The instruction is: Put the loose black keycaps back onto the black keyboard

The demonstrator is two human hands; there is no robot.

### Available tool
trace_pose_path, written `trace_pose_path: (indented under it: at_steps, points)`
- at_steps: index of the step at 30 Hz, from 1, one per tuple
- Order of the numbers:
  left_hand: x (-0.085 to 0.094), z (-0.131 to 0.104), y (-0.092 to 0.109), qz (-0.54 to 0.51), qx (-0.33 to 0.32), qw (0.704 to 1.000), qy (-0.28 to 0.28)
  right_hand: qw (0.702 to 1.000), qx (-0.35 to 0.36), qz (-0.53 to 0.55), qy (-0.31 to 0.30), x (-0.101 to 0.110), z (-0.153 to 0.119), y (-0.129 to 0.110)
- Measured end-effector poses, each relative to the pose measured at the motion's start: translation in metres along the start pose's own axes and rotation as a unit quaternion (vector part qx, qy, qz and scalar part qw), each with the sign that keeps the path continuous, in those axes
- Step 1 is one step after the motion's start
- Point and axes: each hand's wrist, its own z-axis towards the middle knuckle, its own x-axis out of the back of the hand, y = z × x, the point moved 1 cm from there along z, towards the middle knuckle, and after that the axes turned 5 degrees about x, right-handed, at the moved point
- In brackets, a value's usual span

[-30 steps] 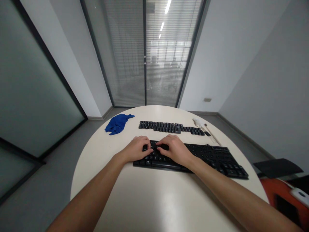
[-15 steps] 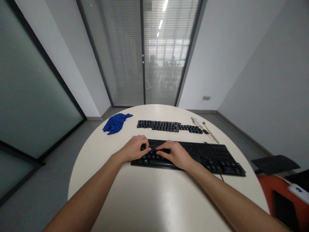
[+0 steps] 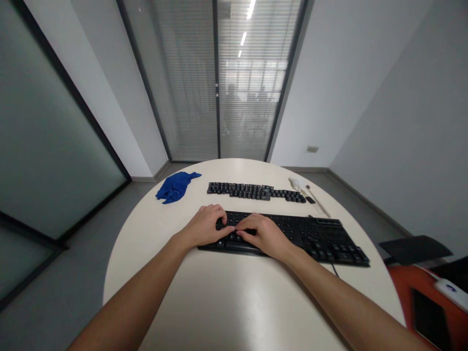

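Note:
A black keyboard point(image 3: 292, 229) lies across the table before me, with many keycaps off its middle and upper part. My left hand point(image 3: 206, 224) rests over its left end, fingers bent and apart from the thumb, which reaches right across the lower keys. From the right, my right hand point(image 3: 266, 235) bends over the same keys, thumb and forefinger brought close in a pinch. Whatever is between those fingertips is too small to make out. The tips of both hands nearly meet. Behind the keyboard, loose black keycaps point(image 3: 250, 191) stand in rows.
A crumpled blue cloth point(image 3: 176, 187) lies at the back left of the round white table point(image 3: 219, 297). At the back right are a thin stick point(image 3: 320, 202), a white crumpled item point(image 3: 298, 183) and a small black piece point(image 3: 310, 200). A red chair point(image 3: 398, 287) stands right.
My left thumb has moved right along the keys, up to the right fingertips. My right hand has shifted slightly left. The keyboard and the loose keycaps look unchanged.

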Motion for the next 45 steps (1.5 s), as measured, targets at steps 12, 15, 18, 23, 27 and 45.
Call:
trace_pose_path:
  at_steps: [12, 15, 18, 23, 27, 45]
  points:
    - [-0.004, -0.001, 0.005, -0.02, 0.077, 0.997, -0.024, 0.998, 0.027, -0.05, -0.037, 0.007, -0.006, -0.005]
    - [-0.007, -0.001, 0.004, -0.04, 0.091, 0.995, -0.015, 0.996, 0.045, -0.06, -0.042, 0.008, -0.008, -0.005]
    - [-0.011, -0.002, 0.001, -0.036, 0.092, 0.995, -0.013, 0.996, 0.051, -0.067, -0.043, 0.009, -0.009, -0.004]
    - [-0.012, -0.003, 0.001, -0.022, 0.077, 0.996, -0.035, 0.995, 0.056, -0.072, -0.05, 0.01, -0.01, -0.004]
    - [-0.011, -0.005, 0.003, -0.021, 0.062, 0.997, -0.05, 0.994, 0.054, -0.08, -0.055, 0.011, -0.01, -0.005]
    - [-0.019, -0.003, 0.001, 0.014, 0.101, 0.994, -0.029, 0.988, 0.073, -0.115, -0.073, 0.014, -0.009, -0.011]
